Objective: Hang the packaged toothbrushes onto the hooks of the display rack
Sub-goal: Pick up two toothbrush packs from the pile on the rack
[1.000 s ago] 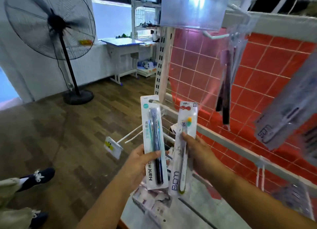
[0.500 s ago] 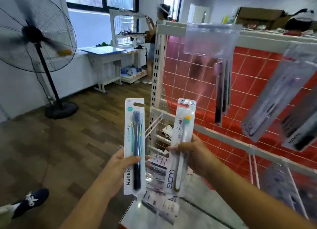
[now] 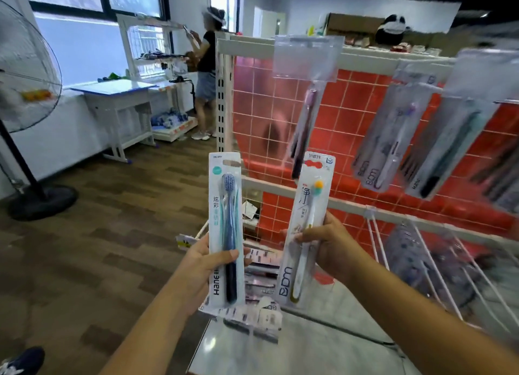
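- Left hand (image 3: 200, 265) gripped the blue pack (image 3: 225, 231) at its lower half: thumb curled across the front over the brush handle, fingers behind the card. I saw the pack held upright, its hang slot at the top.
- Right hand (image 3: 327, 247) pinched the white pack (image 3: 304, 231) near mid-length, thumb on the front, fingers wrapped round the right edge. That pack tilted, its top leaning right.
- The two packs were side by side, apart, both in front of the rack (image 3: 280, 188) and on no hook.
- Behind the white pack's top a purple pack (image 3: 304, 127) hung from an upper hook under a clear tag holder (image 3: 307, 58).
- Further right, more packs (image 3: 393, 138) hung from the top rail, blurred; I could not read them well.
- Lower right: bare white hooks (image 3: 421, 262) jutted from the middle rail, with blurred packs behind them.
- Below the hands, loose packs (image 3: 258, 315) lay in a heap on the base shelf (image 3: 323, 346).
- A hook with a yellow tag (image 3: 184, 241) showed just left of the left hand.
- Rack back was red tile with a white wire grid.
- Far left: a standing fan (image 3: 25, 93); behind it a white desk (image 3: 118, 99).
- A second person (image 3: 206, 74) stood at another rack by the window.
- Bottom left corner: a dark shoe (image 3: 22, 360) on the wood floor.
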Available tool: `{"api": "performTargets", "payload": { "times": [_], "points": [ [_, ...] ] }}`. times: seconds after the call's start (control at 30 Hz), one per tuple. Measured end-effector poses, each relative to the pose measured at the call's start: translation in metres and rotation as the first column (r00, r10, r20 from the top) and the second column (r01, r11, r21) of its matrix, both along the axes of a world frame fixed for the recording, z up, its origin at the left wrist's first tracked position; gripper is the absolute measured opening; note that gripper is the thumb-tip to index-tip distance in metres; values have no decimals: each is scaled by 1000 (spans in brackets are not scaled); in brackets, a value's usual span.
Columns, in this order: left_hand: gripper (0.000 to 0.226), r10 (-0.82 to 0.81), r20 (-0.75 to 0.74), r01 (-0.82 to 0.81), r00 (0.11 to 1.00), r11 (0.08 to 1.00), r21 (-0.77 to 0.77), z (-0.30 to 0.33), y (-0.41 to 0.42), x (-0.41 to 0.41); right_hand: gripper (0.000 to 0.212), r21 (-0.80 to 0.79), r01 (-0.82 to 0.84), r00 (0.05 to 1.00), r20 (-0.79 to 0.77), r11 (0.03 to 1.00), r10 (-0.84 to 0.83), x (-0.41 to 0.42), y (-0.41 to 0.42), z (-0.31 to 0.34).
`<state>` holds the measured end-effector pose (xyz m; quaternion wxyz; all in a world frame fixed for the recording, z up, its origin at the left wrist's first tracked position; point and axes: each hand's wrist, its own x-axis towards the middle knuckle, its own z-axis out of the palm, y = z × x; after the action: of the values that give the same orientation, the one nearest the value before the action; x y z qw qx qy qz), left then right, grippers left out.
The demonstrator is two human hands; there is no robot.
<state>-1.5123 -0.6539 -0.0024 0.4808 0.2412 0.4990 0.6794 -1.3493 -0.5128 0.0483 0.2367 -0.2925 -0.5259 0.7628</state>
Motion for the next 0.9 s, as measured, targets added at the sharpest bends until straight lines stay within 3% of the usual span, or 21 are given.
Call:
{"api": "performTargets", "payload": {
  "times": [0.33,0.5,0.73,0.9],
  "points": [
    [55,-154,25,152,988,987,53,12,22,42,45,53,220,976,-17,974,-219,52,-6,5],
    [48,-274,22,271,962,959,76,16,33,63,56,57,299,954,-1,952,-300,79,-2,5],
    [53,-305,-30,306,952,948,84,24,50,85,44,87,327,945,-38,941,-325,110,7,13],
    [51,-319,-34,321,947,943,92,30,61,102,52,88,313,950,-53,946,-309,131,17,17]
  ]
}}
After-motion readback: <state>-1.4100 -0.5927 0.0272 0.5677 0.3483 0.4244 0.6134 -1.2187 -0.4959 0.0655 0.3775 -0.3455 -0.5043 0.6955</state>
